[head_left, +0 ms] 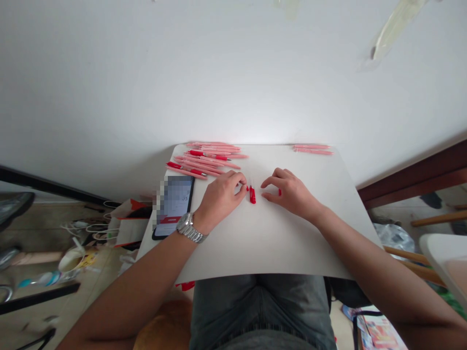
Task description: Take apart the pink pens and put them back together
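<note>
"Counter [255,243] in the head view: what lies between the hands?"

"One red piece [253,195], on the bare surface, with its long side pointing away from the person. It looks like a pen part with a clip."

"And the fingers?"

"On the left hand [225,195], thumb and forefinger curl into a ring, their tips nearly meeting just beside the piece. A tiny red bit shows at those tips; I can't tell whether they pinch it. On the right hand [290,192], thumb and forefinger stand moderately apart, with nothing between their tips. Another red scrap [279,192] shows behind that gap, but whether it lies down or rests against the other fingers, I can't tell."

"How would the piece handle?"

"Light and stiff, I'd judge, probably smooth plastic that could skid or roll if nudged. A thin clip might snap if bent, so I'd pinch the thick body across its sides, near the middle, gently."

"And the pink pile [215,163] at the far left?"

"Slim sticks, likely just as light, and loosely crossed, so pulling one could shift its neighbours. Two pink sticks [313,148] lie apart at the far right; I'd lift those by the middle."
</note>
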`<state>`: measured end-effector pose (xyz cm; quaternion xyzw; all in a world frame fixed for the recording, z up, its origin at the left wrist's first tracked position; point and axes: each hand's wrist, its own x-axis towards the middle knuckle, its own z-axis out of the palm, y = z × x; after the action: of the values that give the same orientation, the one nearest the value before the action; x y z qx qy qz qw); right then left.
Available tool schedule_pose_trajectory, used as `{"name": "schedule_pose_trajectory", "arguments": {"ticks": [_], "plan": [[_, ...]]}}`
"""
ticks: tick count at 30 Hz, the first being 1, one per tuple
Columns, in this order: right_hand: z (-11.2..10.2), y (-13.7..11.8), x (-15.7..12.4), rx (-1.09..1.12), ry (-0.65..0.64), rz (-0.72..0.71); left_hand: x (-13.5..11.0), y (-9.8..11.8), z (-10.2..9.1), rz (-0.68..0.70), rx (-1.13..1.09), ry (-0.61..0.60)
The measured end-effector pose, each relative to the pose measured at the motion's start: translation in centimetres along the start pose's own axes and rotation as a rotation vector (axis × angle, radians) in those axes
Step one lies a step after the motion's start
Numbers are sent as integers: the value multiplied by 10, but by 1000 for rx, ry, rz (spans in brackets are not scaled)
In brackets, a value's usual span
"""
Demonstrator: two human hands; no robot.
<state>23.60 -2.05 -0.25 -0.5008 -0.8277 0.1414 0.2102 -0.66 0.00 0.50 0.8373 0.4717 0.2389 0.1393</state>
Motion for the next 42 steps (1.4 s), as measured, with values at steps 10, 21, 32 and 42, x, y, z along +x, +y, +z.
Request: {"name": "schedule_pose_trajectory", "arguments": {"ticks": [10, 21, 32, 42], "plan": [[-24, 5, -2, 19, -55, 119, -1, -2, 2, 7, 2, -6], [-61, 16, -10, -127, -260, 337, -1, -2, 1, 9, 2, -6], [-58, 18, -12, -212, -346, 461, -1, -2, 2, 0, 14, -2], [-52, 6, -12, -249, -344, 485, -1, -1, 1, 4, 32, -4]]}}
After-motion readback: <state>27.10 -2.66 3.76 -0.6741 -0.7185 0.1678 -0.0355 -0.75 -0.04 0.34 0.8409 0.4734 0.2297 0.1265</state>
